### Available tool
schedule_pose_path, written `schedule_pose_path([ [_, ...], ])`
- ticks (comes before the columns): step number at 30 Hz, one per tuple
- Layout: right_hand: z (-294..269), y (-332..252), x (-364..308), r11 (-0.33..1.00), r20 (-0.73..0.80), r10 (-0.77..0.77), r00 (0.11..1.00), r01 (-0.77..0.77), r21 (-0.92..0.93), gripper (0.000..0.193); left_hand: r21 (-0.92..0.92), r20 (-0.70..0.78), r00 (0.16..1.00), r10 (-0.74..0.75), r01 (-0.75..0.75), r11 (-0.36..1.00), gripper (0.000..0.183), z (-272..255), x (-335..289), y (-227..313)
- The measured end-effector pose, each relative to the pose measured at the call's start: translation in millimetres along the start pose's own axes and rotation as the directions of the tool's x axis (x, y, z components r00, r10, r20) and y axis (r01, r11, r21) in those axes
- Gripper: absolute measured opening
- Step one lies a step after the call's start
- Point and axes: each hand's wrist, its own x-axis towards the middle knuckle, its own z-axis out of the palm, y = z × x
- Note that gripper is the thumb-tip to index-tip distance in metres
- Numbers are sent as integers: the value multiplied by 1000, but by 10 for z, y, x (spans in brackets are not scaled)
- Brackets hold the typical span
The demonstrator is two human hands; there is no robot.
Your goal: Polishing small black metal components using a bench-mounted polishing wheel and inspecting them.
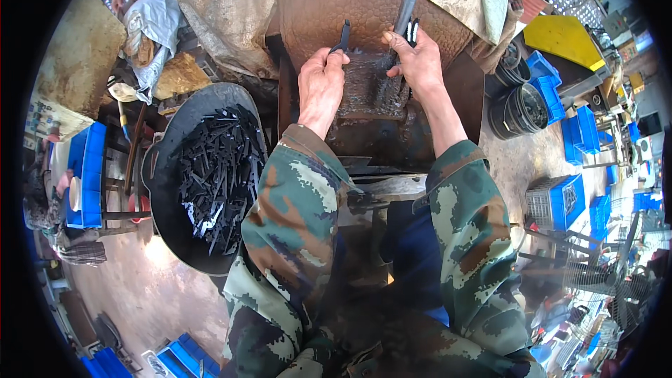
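My left hand (322, 87) is closed, thumb against forefinger, on a thin black metal strip (344, 33) that points upward. My right hand (422, 66) is closed around a grey metal bar (407, 8), its thumb lying across the bar. A few narrow dark strips (414, 31) stick up at that hand's fingers; how they are held is hidden. Between my hands sits a rough, worn metal block (362, 84). Whether the bar's lower end is joined to the block, I cannot tell.
A black pan (162, 196) heaped with black metal strips (220, 175) stands at my left. Brown leathery sheeting (315, 10) and stained cloth (224, 14) cover the far side. To the right are dark buckets (518, 112), blue crates (565, 199) and a fan (616, 276).
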Motion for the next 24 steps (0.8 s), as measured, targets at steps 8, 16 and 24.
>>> schedule_pose_path([
  [8,-16,22,13,1000,6,-15,1000,15,3,24,10,3,999,-34,34,999,28,22,-13,52],
  [16,-18,3,7,1000,-1,-11,1000,11,-10,25,-2,15,1000,3,-3,1000,25,31,10,12],
  [24,-3,23,14,1000,-3,-12,1000,12,8,29,23,-6,1000,-29,29,999,29,28,7,43],
])
